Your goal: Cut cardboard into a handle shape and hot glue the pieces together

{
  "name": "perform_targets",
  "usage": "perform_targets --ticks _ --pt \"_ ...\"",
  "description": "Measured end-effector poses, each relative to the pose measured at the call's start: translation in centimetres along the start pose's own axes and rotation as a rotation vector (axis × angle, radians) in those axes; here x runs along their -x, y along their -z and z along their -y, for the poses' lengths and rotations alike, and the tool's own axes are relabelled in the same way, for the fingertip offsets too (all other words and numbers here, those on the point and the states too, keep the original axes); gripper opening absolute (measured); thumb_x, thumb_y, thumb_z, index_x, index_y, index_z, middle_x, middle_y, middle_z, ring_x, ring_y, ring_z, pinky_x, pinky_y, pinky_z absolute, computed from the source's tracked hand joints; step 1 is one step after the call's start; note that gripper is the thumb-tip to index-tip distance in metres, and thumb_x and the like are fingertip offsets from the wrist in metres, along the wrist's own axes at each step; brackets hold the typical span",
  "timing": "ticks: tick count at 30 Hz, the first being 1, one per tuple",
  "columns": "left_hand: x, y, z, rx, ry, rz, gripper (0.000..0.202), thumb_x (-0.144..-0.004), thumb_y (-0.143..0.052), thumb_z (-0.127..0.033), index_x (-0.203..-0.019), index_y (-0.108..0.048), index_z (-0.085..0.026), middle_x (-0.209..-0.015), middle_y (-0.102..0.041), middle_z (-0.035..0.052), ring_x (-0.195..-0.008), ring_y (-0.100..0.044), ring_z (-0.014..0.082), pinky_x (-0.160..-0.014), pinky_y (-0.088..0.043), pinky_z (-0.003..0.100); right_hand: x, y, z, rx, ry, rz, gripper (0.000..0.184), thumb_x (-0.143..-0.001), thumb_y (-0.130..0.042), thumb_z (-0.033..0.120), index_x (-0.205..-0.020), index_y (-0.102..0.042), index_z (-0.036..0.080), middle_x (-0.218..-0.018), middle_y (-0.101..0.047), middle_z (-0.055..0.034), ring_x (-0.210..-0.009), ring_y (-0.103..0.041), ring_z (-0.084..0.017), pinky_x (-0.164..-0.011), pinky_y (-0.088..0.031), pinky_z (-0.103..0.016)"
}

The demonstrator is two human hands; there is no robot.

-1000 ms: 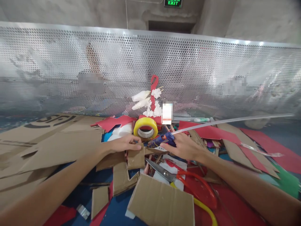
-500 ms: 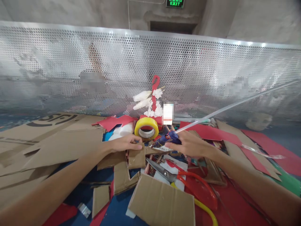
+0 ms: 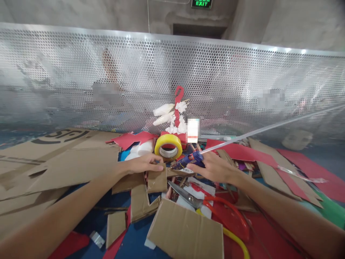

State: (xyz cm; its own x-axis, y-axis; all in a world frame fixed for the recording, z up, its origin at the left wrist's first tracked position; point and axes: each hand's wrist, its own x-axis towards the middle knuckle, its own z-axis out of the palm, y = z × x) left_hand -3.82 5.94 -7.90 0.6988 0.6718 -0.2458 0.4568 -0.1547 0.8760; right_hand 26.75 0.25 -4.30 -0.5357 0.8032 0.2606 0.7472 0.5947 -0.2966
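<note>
My left hand (image 3: 141, 164) rests with closed fingers on the top edge of a small cardboard piece (image 3: 156, 181), holding it upright. My right hand (image 3: 212, 167) grips a blue glue gun (image 3: 188, 160) whose nozzle points left and down at that cardboard. A long clear glue stick (image 3: 269, 127) juts from the back of the gun, slanting up to the right. A yellow tape roll (image 3: 167, 147) stands just behind both hands.
Red-handled scissors (image 3: 205, 203) lie in front of my right hand beside a large cardboard sheet (image 3: 185, 230). Cardboard scraps (image 3: 67, 163) and red paper (image 3: 242, 151) cover the blue table. A red-and-white paper craft (image 3: 175, 115) stands before a perforated metal screen (image 3: 81, 79).
The glue stick's far end swung upward, then dropped a little. My right hand shifted slightly with the gun. My left hand stayed on the cardboard piece.
</note>
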Motion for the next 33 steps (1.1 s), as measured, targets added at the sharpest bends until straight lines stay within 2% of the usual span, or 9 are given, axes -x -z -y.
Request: perform_targets --ticks 7,13,18,20,23,29,33 --pt "0.0 0.0 -0.1 0.000 -0.008 0.005 0.048 -0.082 -0.069 -0.065 -0.087 -0.055 -0.019 -0.067 -0.056 -0.0039 -0.045 -0.050 0.0091 -0.040 -0.033 0.021 0.2 0.2 0.5 0.064 0.055 -0.007 0.044 -0.097 -0.053 0.051 -0.066 -0.048 0.020 -0.062 -0.052 0.0002 -0.057 -0.044 -0.014 -0.059 -0.031 -0.029" --pt "-0.1 0.0 0.1 -0.016 -0.014 -0.007 0.049 -0.082 -0.068 -0.066 -0.087 -0.056 -0.019 -0.067 -0.056 -0.0030 -0.046 -0.049 0.0094 -0.040 -0.035 0.020 0.1 2.0 -0.3 0.143 -0.038 0.042 0.049 -0.095 -0.051 0.060 -0.067 -0.053 0.020 -0.066 -0.058 -0.0037 -0.064 -0.052 -0.018 -0.063 -0.034 -0.030" --pt "0.0 0.1 0.0 -0.007 -0.004 -0.010 0.050 -0.080 -0.069 -0.067 -0.087 -0.056 -0.019 -0.066 -0.053 -0.0039 -0.050 -0.050 0.0105 -0.043 -0.039 0.020 0.2 3.1 -0.7 0.076 -0.126 0.065 0.049 -0.091 -0.054 0.064 -0.072 -0.059 0.020 -0.071 -0.061 -0.0039 -0.067 -0.055 -0.019 -0.063 -0.037 -0.029" --pt "0.0 0.1 0.1 -0.006 0.009 -0.018 0.050 -0.079 -0.070 -0.067 -0.087 -0.055 -0.020 -0.066 -0.053 -0.0042 -0.049 -0.049 0.0102 -0.043 -0.039 0.020 0.2 3.2 -0.6 0.027 -0.139 0.070 0.049 -0.092 -0.054 0.064 -0.073 -0.060 0.019 -0.071 -0.061 -0.0033 -0.066 -0.054 -0.018 -0.061 -0.036 -0.029" --pt "0.0 0.1 0.2 -0.004 0.022 -0.018 0.051 -0.079 -0.070 -0.067 -0.088 -0.055 -0.019 -0.066 -0.055 -0.0038 -0.049 -0.049 0.0099 -0.042 -0.038 0.020 0.2 2.7 -0.4 -0.017 -0.079 0.073 0.046 -0.095 -0.053 0.059 -0.073 -0.060 0.019 -0.066 -0.060 -0.0013 -0.063 -0.053 -0.016 -0.061 -0.036 -0.028" --pt "-0.1 0.1 0.3 -0.007 0.007 -0.011 0.051 -0.080 -0.069 -0.067 -0.088 -0.054 -0.019 -0.066 -0.053 -0.0043 -0.048 -0.048 0.0093 -0.042 -0.039 0.019 0.2 1.4 -0.5 0.103 -0.052 -0.029 0.044 -0.096 -0.053 0.058 -0.080 -0.065 0.019 -0.073 -0.063 -0.0047 -0.064 -0.054 -0.017 -0.061 -0.034 -0.028" --pt "-0.1 0.1 0.3 -0.017 -0.006 -0.005 0.049 -0.082 -0.068 -0.066 -0.087 -0.054 -0.019 -0.066 -0.053 -0.0044 -0.048 -0.048 0.0092 -0.042 -0.040 0.019 0.0 1.6 -0.9 0.129 -0.077 -0.015 0.048 -0.095 -0.051 0.062 -0.074 -0.061 0.020 -0.071 -0.063 -0.0046 -0.065 -0.054 -0.018 -0.062 -0.033 -0.028"
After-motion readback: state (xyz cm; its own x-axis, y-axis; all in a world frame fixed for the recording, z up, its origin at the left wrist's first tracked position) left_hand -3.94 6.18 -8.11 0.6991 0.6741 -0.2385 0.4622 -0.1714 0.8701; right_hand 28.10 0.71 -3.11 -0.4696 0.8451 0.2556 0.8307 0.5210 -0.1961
